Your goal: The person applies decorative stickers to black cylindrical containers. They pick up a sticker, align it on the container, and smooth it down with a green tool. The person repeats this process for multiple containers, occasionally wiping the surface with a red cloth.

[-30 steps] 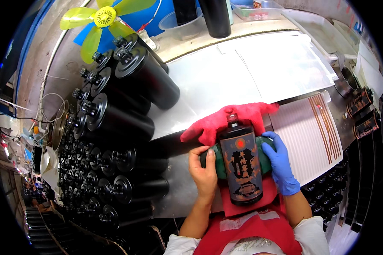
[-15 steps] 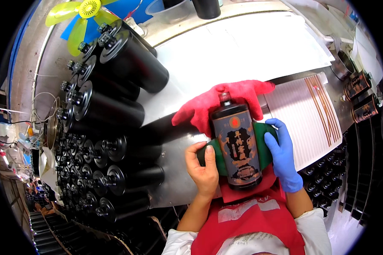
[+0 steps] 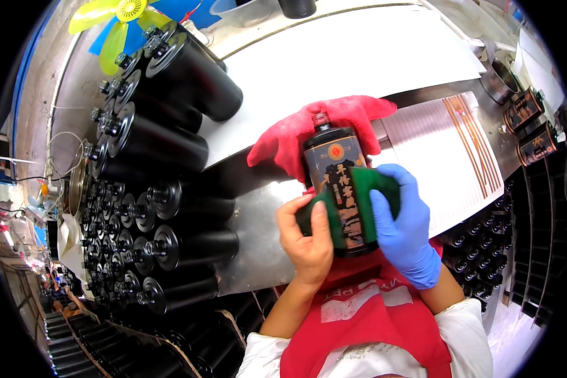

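A black glass bottle (image 3: 331,140) with a grey and copper printed front and a round orange emblem lies tilted, its neck pointing away from me. Its upper part rests on a red towel (image 3: 276,148). My bare left hand (image 3: 309,242) pinches dark green material at the bottle's left side. On the other side my blue-gloved right hand (image 3: 404,227) grips a green pad (image 3: 361,211), folded over part of the printed front. Whether the green is one piece or two I cannot tell. The bottle's lower end sits close to my red apron (image 3: 359,315).
Several black bottles (image 3: 192,75) lie stacked at the left. A white ribbed board (image 3: 435,164) with brown sticks (image 3: 475,148) is at the right, near two printed bottles (image 3: 535,145) and a metal cup (image 3: 499,82). White sheets (image 3: 346,50) cover the far bench; a yellow-green fan (image 3: 131,9) stands far left.
The green pad has come from the bottle's sides onto its front, with both hands moving inward. More copper lettering shows on the bottle. The whole view has shifted slightly.
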Demonstrator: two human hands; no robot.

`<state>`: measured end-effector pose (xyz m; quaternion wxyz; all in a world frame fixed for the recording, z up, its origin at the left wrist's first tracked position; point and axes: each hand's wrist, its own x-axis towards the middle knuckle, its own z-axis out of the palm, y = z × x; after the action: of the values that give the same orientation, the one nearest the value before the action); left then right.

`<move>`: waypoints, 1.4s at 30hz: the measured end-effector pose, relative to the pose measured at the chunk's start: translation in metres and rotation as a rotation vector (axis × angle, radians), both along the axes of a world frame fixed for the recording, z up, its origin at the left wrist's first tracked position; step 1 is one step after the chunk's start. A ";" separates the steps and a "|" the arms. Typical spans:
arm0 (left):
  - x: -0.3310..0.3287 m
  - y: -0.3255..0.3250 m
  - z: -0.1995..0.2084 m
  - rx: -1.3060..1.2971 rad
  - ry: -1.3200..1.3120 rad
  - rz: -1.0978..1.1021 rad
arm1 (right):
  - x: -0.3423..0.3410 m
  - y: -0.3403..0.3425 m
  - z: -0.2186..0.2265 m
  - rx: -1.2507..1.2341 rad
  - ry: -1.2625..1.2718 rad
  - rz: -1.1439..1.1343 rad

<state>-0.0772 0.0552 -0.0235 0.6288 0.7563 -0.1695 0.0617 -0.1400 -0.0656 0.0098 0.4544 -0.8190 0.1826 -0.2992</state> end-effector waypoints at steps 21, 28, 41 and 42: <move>0.016 0.028 -0.053 0.193 -0.039 0.178 | 0.046 -0.060 -0.050 0.778 -0.399 0.015; 0.026 0.076 -0.080 0.949 -0.219 0.105 | -0.035 -0.051 -0.062 0.635 -0.436 0.581; -0.017 0.049 -0.042 0.134 0.047 -0.454 | 0.003 -0.044 -0.005 -0.408 -0.365 0.451; -0.017 0.047 -0.044 0.072 0.060 -0.444 | -0.015 -0.037 -0.012 -0.453 -0.331 0.548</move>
<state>-0.0947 0.1021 -0.0679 0.6044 0.7237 -0.3154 -0.1067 -0.1549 -0.1026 -0.0018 0.3485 -0.8577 -0.1891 -0.3274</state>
